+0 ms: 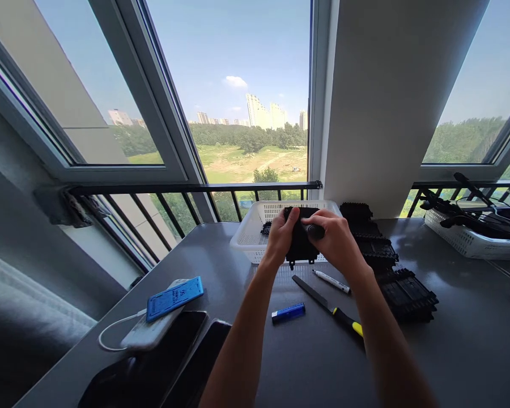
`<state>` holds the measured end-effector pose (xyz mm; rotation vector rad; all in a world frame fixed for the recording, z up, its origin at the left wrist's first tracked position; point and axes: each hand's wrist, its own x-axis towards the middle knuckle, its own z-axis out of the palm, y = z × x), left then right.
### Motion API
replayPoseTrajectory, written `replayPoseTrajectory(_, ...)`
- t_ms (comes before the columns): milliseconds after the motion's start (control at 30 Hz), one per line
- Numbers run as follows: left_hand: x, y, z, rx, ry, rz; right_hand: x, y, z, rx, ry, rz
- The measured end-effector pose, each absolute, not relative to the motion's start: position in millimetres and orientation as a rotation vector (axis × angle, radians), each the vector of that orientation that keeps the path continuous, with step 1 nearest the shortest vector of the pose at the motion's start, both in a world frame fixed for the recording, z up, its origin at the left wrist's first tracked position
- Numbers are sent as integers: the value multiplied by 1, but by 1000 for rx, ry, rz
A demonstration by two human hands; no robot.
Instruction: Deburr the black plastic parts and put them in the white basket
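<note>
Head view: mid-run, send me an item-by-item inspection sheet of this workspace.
Surface: grey table, showing some window glare.
Work pieces: black plastic part, held up before a white basket; ribbed black parts to the right.
Clutter: white marker, yellow-and-black-handled blade, blue lighter; blue pack at left.
Hands: left hand holds the part; right hand grips a dark handle, working end unclear.
Cables: white cable loops beside the blue pack.
Surroundings: window and black railing behind; loaded second basket far right.
</note>
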<state>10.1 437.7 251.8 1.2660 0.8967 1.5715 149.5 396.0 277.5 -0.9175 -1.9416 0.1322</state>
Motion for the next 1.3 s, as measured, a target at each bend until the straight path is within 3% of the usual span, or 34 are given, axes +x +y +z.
replayPoseTrajectory(467,-9,441,260,923,860,1762,152,367,285,-835,-2337,465)
replayPoseTrajectory(767,4,436,254,1255,879,1603,153,394,281,-976,-1715,83)
replayPoseTrajectory(967,12,437,247,1401,961,1626,147,403,272,-921,-1760,117)
replayPoseTrajectory(1300,-5,454,243,934,907,1773,141,388,269,-936,-2292,293)
